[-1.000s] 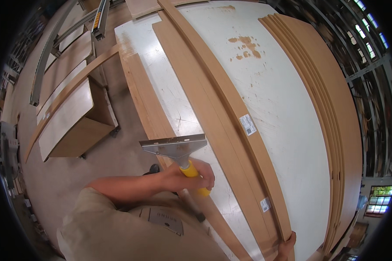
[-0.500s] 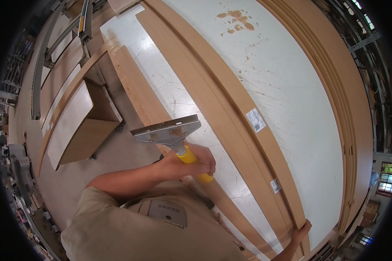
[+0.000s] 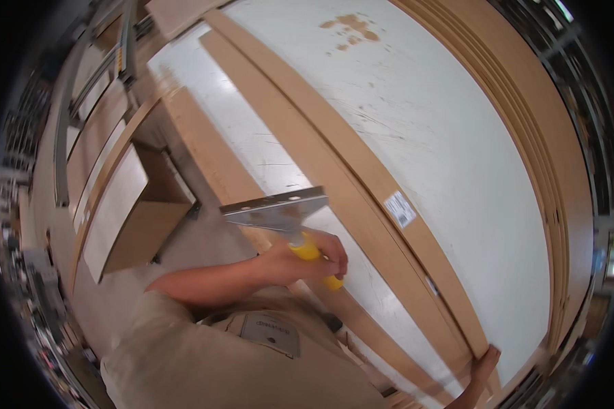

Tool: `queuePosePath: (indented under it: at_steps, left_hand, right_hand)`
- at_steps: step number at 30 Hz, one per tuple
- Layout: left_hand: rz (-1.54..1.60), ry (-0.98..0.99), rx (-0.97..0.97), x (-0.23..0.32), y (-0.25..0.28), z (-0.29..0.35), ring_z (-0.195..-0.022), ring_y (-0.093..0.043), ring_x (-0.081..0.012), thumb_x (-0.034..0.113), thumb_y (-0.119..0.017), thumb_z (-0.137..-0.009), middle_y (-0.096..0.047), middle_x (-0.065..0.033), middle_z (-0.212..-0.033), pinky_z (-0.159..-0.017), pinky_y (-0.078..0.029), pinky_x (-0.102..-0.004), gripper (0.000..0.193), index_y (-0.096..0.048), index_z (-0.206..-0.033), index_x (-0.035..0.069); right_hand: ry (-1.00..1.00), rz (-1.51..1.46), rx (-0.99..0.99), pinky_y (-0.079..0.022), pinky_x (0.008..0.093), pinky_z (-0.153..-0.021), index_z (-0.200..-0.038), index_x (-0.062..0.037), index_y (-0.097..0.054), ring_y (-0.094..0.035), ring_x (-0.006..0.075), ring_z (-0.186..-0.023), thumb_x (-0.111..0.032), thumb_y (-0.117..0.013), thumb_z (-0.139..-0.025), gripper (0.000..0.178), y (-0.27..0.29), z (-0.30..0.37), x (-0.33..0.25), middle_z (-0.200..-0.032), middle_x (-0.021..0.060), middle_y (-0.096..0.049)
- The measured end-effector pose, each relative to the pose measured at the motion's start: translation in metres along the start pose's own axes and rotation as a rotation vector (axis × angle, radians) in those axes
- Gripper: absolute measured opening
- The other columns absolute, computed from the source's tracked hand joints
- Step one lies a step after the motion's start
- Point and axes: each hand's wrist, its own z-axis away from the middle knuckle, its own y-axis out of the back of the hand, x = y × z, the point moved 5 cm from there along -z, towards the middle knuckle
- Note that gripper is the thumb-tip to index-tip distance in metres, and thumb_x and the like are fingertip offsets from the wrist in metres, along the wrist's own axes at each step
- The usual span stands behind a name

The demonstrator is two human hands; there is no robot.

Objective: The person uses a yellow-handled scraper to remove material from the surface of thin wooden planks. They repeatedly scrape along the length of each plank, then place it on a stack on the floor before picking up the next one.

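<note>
My left hand [image 3: 314, 258] is closed around the yellow handle of a wide scraper [image 3: 276, 210]. The scraper's metal blade points up and away, held above the long boards and touching none of them. Low on the right, my right hand [image 3: 485, 362] grips the near end of a long wood-coloured board [image 3: 361, 163] with a white label [image 3: 400, 209]; its fingers curl over the outer edge. A second long board [image 3: 307, 150] lies alongside on the left, a narrow dark gap between them. Both rest on a scratched white tabletop [image 3: 443, 170].
Brown stains [image 3: 351, 31] and scratches mark the far tabletop. Stacked long panels [image 3: 525, 129] line the right side. A wooden rail [image 3: 215, 150] runs along the table's near left edge. On the floor to the left stands a wheeled wooden cabinet [image 3: 143, 211].
The labelled board has tilted, and its smaller near label now shows only as a thin strip. My view has shifted slightly. Both hands keep their holds.
</note>
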Motion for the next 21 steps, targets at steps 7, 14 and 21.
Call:
queuePosePath:
  at_steps: [7,14,21]
  left_hand:
    - [-0.052,-0.061,0.134,-0.006,0.009,0.027,-0.080,-0.060,-0.0263,0.017,-0.069,-0.086,-0.059,-0.0136,-0.087,-0.077,-0.053,-0.0411,0.017,-0.058,-0.086,0.004]
    - [-0.097,-0.030,0.026,-0.007,0.027,0.026,-0.078,-0.060,-0.0232,0.020,-0.066,-0.088,-0.059,-0.0120,-0.087,-0.083,-0.047,-0.0421,0.017,-0.054,-0.088,0.008]
    - [-0.117,-0.068,-0.037,0.009,0.020,0.064,-0.079,-0.060,-0.0226,0.021,-0.066,-0.088,-0.059,-0.0113,-0.088,-0.087,-0.046,-0.0430,0.017,-0.055,-0.090,0.008]
  right_hand:
    - [0.011,0.022,-0.298,-0.050,0.0491,-0.095,-0.111,-0.0040,-0.066,-0.062,0.0428,-0.105,-0.029,-0.082,-0.068,0.052,0.043,-0.023,-0.051,-0.110,0.0219,-0.068]
    - [-0.171,-0.075,0.007,-0.042,0.0445,-0.109,-0.136,-0.0084,-0.057,-0.052,0.0365,-0.128,-0.006,-0.069,-0.070,0.067,0.061,0.003,-0.107,-0.133,0.0154,-0.061]
    - [0.390,-0.507,0.099,-0.037,0.0513,-0.112,-0.131,-0.0043,-0.058,-0.049,0.0354,-0.129,-0.031,-0.084,-0.072,0.070,0.073,0.050,-0.373,-0.135,0.0175,-0.056]
